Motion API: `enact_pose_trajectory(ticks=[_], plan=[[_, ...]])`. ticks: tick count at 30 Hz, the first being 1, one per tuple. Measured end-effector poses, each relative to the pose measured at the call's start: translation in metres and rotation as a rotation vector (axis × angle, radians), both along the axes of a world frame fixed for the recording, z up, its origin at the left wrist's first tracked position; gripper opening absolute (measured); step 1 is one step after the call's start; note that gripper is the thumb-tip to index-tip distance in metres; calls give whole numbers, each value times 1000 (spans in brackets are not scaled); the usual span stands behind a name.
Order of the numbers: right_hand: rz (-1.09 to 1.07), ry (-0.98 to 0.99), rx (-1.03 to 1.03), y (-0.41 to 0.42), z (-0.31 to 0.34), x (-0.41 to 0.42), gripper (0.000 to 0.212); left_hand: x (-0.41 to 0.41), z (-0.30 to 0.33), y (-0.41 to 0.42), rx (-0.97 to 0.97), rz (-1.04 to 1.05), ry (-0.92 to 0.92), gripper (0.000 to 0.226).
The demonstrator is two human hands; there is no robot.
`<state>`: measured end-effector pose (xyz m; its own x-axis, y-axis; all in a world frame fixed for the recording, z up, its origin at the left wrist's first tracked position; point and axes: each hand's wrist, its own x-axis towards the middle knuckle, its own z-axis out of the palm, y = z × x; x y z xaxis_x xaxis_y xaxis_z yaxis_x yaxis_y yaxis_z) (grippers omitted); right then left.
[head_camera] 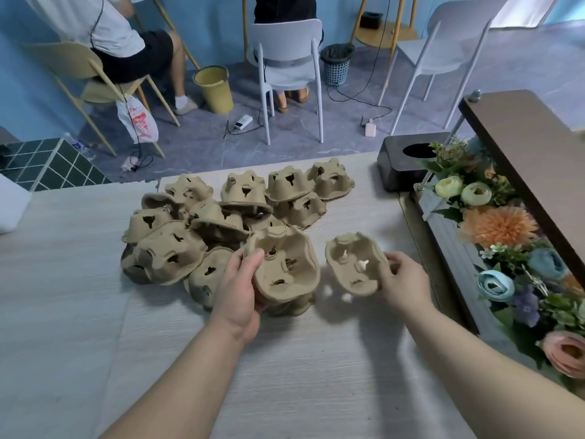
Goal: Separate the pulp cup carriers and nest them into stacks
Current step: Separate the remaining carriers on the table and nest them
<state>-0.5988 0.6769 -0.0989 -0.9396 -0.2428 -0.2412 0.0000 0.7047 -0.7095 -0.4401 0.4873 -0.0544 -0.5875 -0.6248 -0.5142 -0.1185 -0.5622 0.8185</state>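
The left hand (242, 282) grips the near-left rim of a tan moulded-pulp cup carrier (285, 264), tilted open side up and towards the person, at the near edge of the heap of upturned pulp carriers (221, 217) on the pale wood-grain worktop (79, 296). It seems to sit on one or two more carriers beneath, though the hand hides that edge. Just to its right, with a gap between them, the right hand (402, 278) pinches the right rim of a second tan pulp carrier (353, 264), lifted clear of the worktop and tilted the same way. Both long axes run roughly away from the person, so nesting looks to need a short leftward carry by the right hand, cups lined over cups.
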Motion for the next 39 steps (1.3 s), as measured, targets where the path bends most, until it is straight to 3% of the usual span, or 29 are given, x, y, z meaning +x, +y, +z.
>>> enact_pose_trajectory(ticks=[2, 4, 10, 12, 19, 24, 29, 31, 34, 39], plan=[[-131, -43, -163, -2, 10, 0, 24, 0, 2, 1, -2, -9, 22, 28], [-201, -92, -325, -10, 24, 7, 26, -1, 6, 3, -9, -22, 41, 35], [-99, -120, -508, -46, 60, 42, 37, -3, 14, 4, -14, -53, 87, 33], [-25, -100, -489, -54, 62, 55, 37, -3, 17, 4, -2, -76, 98, 43], [128, -88, -339, -67, 59, 76, 49, 5, 22, 0, 56, -136, 93, 37], [177, -123, -340, -81, 57, 87, 51, 15, 21, -6, 98, -158, 95, 69], [223, -65, -363, -98, 58, 97, 37, 29, 18, -23, -20, -76, 38, 28], [204, -49, -354, -103, 57, 96, 38, 35, 17, -35, -29, -18, 41, 28], [162, 46, -185, -102, 45, 89, 49, 44, 16, -50, -27, 52, 35, 32], [351, 93, 67, -104, 26, 96, 69, 57, 12, -61, -9, 89, 34, 32]])
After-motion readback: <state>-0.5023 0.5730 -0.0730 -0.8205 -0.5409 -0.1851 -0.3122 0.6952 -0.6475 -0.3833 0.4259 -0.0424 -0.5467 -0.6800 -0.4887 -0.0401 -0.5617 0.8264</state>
